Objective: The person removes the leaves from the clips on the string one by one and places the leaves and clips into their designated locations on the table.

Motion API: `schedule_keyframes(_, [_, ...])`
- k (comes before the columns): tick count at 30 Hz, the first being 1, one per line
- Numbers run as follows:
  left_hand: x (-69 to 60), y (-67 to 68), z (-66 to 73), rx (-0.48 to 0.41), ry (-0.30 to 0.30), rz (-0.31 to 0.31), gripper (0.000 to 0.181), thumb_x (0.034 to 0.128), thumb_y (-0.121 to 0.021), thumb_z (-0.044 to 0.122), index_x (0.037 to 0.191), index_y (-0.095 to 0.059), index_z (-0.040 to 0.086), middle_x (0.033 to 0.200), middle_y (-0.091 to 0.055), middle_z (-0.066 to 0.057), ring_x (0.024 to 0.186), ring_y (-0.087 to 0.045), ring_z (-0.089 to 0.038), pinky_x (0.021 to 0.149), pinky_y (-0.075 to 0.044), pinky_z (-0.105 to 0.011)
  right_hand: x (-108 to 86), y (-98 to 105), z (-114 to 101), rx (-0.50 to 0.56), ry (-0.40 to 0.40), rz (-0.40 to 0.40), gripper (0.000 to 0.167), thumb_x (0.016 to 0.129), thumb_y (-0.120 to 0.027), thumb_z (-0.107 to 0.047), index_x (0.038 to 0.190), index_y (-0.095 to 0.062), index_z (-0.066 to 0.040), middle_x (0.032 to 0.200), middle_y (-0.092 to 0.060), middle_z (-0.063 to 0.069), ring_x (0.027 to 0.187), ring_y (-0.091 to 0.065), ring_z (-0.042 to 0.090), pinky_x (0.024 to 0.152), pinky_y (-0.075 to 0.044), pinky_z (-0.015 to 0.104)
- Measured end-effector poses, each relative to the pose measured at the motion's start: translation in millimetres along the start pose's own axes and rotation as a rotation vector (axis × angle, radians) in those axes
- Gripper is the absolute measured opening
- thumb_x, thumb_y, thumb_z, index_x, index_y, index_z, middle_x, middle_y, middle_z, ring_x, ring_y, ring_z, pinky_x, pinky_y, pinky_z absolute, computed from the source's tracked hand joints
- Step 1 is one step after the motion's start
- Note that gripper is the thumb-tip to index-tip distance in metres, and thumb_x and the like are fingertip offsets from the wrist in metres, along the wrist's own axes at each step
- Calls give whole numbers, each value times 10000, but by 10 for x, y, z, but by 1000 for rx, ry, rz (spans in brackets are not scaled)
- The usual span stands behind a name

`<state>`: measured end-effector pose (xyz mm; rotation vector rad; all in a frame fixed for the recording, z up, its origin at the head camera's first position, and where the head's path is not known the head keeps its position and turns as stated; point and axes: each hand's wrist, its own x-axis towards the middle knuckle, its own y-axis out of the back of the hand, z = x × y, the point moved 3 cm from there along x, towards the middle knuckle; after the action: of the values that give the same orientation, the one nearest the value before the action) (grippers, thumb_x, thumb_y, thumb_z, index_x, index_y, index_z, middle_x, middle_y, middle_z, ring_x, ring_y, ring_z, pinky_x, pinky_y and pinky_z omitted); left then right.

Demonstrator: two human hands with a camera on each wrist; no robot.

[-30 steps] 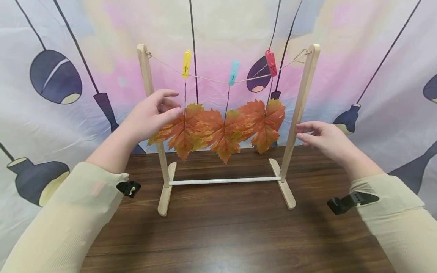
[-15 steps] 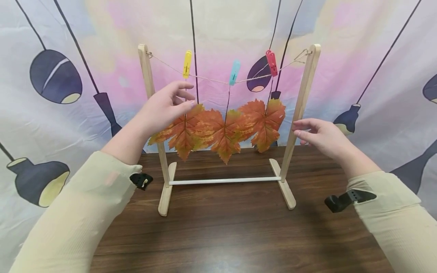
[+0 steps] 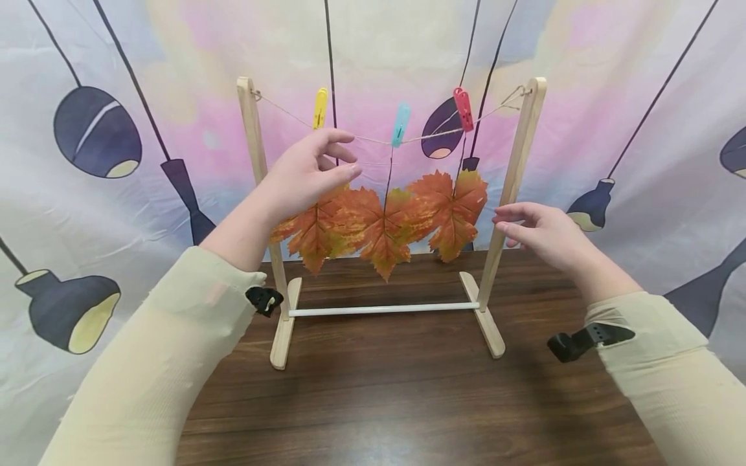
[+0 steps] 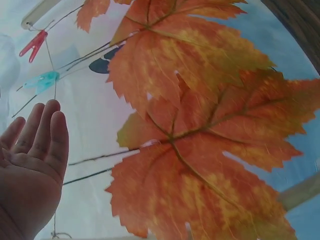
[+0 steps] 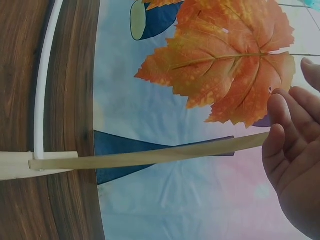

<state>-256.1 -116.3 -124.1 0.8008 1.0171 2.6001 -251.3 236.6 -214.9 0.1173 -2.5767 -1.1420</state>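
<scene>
Three orange artificial maple leaves, a left leaf (image 3: 315,233), a middle leaf (image 3: 381,226) and a right leaf (image 3: 453,210), hang by their stems from a string. A yellow clothespin (image 3: 320,109), a light blue clothespin (image 3: 400,124) and a red clothespin (image 3: 463,109) sit on that string. My left hand (image 3: 309,169), fingers loosely bent and holding nothing, is in front of the left leaf's stem and hides the yellow clothespin's lower end. Beside the right post (image 3: 519,149) is my right hand (image 3: 544,234), also holding nothing; whether its fingertips touch the post I cannot tell.
The string is tied between the right post and a left wooden post (image 3: 252,123). A white rod (image 3: 384,309) joins the wooden feet on the dark wooden table (image 3: 396,395). Behind hangs a cloth printed with lamps (image 3: 96,133).
My left hand has moved right and slightly up, from the left leaf's edge to just below the yellow clothespin. My right hand has shifted slightly left. The leaves hang much as before.
</scene>
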Motion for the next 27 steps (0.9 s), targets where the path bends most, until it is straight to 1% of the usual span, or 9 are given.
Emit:
schedule_keyframes(5, [44, -40, 79, 1, 10, -7, 540, 920, -581, 369, 1394, -408, 176, 1235, -547, 15, 1024, -563, -113, 808, -479, -329, 9, -28, -33, 17, -10, 3, 500, 913, -563, -454, 1295, -541, -132, 1184, -620, 93, 880, -605, 257, 711, -498, 326])
schedule_keyframes(7, [66, -56, 106, 0, 7, -13, 542, 921, -582, 369, 1395, -405, 173, 1240, -549, 7, 1029, -564, -115, 809, -480, -329, 2, -32, -37, 16, -13, -2, 505, 915, -559, -457, 1300, -536, -131, 1194, -615, 94, 884, -605, 250, 722, -499, 325])
schedule_keyframes(11, [112, -92, 132, -7, 2, -32, 542, 924, -579, 371, 1396, -402, 172, 1250, -550, -5, 1027, -566, -120, 817, -478, -330, -16, -28, -32, 4, -23, -10, 533, 912, -552, -474, 1315, -521, -126, 1208, -606, 109, 891, -603, 230, 730, -494, 323])
schedule_keyframes(14, [143, -123, 142, -28, -2, -36, 526, 927, -580, 355, 1388, -411, 168, 1250, -549, 2, 1028, -569, -125, 819, -477, -338, -17, -30, -29, 2, -21, -15, 539, 914, -549, -473, 1322, -514, -123, 1211, -602, 111, 893, -599, 226, 732, -495, 325])
schedule_keyframes(16, [165, -146, 150, -56, -7, -36, 515, 928, -583, 336, 1381, -419, 156, 1251, -549, 0, 1016, -580, -129, 812, -483, -340, -11, -32, -30, 9, -22, -13, 537, 911, -553, -476, 1318, -517, -128, 1209, -604, 98, 886, -601, 224, 730, -498, 328])
schedule_keyframes(22, [227, -204, 201, -160, 14, -32, 529, 921, -595, 337, 1389, -412, 172, 1260, -539, -1, 922, -611, -135, 777, -506, -321, 25, -32, -55, 37, -23, -5, 546, 897, -566, -490, 1319, -516, -148, 1216, -603, 73, 883, -604, 228, 712, -497, 337])
schedule_keyframes(27, [292, -234, 269, -238, 19, -13, 520, 927, -591, 318, 1391, -412, 167, 1237, -550, 3, 947, -606, -149, 767, -512, -330, 36, -30, -86, 47, -15, 4, 537, 902, -569, -472, 1323, -512, -142, 1214, -603, 78, 878, -604, 232, 696, -494, 322])
